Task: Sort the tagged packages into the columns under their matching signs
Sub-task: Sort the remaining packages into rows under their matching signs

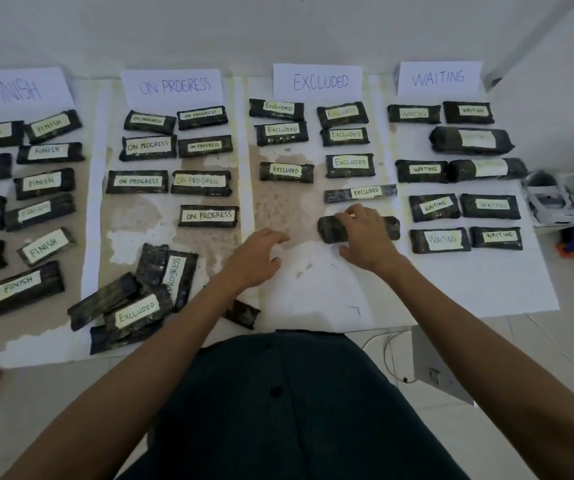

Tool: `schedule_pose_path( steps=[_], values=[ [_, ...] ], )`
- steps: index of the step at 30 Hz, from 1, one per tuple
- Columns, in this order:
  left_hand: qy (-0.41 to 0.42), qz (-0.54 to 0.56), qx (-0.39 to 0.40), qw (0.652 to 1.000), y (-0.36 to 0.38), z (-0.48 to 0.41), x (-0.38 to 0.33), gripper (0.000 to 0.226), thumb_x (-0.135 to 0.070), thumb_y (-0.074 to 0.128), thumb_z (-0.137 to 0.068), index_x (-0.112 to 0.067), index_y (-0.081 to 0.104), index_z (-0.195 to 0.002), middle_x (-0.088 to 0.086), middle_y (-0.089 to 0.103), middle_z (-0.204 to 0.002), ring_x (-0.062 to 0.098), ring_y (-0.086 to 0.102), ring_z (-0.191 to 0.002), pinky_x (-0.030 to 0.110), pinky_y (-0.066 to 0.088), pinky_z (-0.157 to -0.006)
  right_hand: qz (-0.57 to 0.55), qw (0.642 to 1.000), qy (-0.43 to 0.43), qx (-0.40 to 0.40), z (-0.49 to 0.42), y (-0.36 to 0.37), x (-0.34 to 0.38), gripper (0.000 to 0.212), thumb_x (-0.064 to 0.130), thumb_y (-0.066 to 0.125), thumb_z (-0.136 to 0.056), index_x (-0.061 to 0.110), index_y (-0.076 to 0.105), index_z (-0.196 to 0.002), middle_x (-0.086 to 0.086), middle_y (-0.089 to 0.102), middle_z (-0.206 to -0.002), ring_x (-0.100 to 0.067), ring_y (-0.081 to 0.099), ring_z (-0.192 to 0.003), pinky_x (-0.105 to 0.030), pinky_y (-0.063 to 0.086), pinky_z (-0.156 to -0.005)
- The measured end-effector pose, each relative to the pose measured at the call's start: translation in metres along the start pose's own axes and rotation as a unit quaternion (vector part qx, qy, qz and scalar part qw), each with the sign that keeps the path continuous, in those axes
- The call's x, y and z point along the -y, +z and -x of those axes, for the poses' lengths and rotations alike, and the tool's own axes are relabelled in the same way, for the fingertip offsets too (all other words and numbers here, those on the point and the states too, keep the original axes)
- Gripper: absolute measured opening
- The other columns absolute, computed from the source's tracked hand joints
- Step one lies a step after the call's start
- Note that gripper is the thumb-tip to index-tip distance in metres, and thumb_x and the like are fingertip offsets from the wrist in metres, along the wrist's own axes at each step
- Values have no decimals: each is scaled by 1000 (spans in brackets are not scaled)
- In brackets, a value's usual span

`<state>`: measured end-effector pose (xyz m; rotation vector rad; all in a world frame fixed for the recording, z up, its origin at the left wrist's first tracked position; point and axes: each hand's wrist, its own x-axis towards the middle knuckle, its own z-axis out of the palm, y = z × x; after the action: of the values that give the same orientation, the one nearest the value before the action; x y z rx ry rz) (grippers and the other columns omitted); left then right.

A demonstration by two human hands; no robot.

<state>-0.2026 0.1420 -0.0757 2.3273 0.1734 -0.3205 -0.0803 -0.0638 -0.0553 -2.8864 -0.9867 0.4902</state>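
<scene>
Four paper signs stand at the back: FINISH (18, 88), ON PROGRESS (174, 86), EXCLUDED (318, 81) and WAITING (438, 77). Dark wrapped packages with pale tags lie in columns under each sign. My right hand (365, 237) lies on a dark package (328, 229) at the near end of the EXCLUDED column, fingers curled over it; its tag is hidden. My left hand (257, 254) hovers just left of it, fingers apart, holding nothing. A loose pile (133, 299) of several packages sits near the front left, one tagged Excluded (136, 312), one ending in Progress (174, 275).
White paper strips (96, 202) divide the columns on the stained sheet. A small dark package (242, 313) lies beside my left forearm. A white and blue object (555, 202) sits off the sheet at the right. A cable (393, 362) and a grey box (434, 368) lie on the floor tiles.
</scene>
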Motion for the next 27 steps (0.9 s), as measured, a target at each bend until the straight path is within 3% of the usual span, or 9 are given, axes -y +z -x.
schedule_pose_path(
  steps=[6,9,15,17,20,23,27],
  values=[
    [-18,-134,-10,991,-21,77,50,48,3,56,-69,-16,60,-113,5,53,-116,26,48,-106,38,46,-83,-70,992,-83,71,10,11,87,58,26,65,-81,16,46,-135,-12,44,-132,-31,40,-120,-40,33,-101],
    [0,-223,6,975,-15,104,68,53,3,57,-66,-18,59,-115,7,50,-119,30,46,-108,40,45,-83,-64,985,-109,119,16,25,119,56,25,62,-83,17,45,-135,-11,43,-133,-31,40,-119,-39,35,-98],
    [14,-268,-29,963,-3,118,77,48,-1,71,-61,-18,66,-105,11,60,-98,33,57,-84,36,49,-56,-104,978,-95,151,25,42,140,51,22,62,-83,17,48,-132,-10,47,-130,-28,44,-118,-39,38,-99],
    [3,-211,-40,977,-4,115,79,43,-4,68,-72,-15,64,-114,12,62,-103,34,58,-90,39,51,-63,-192,967,-68,157,29,38,140,47,20,61,-84,16,52,-129,-7,53,-126,-22,51,-111,-34,44,-96],
    [-64,-21,-21,998,-9,111,72,48,-7,54,-89,-17,44,-136,11,59,-119,28,53,-109,39,46,-91,-301,940,-29,156,34,27,136,35,13,56,-89,16,59,-123,-5,62,-117,-14,59,-91,-17,48,-73],
    [-119,118,-17,986,-12,110,62,46,-9,52,-93,-23,41,-135,5,57,-109,19,54,-102,30,43,-89,-325,937,-16,131,33,20,129,30,5,53,-89,14,65,-116,-4,66,-115,-8,57,-85,-7,41,-66],
    [-128,167,-26,977,-13,106,53,37,-9,51,-93,-23,47,-128,3,57,-106,16,53,-100,24,38,-84,-336,934,-8,119,33,16,123,32,2,52,-88,13,67,-113,-4,67,-112,-8,57,-81,-8,39,-65]
  ],
)
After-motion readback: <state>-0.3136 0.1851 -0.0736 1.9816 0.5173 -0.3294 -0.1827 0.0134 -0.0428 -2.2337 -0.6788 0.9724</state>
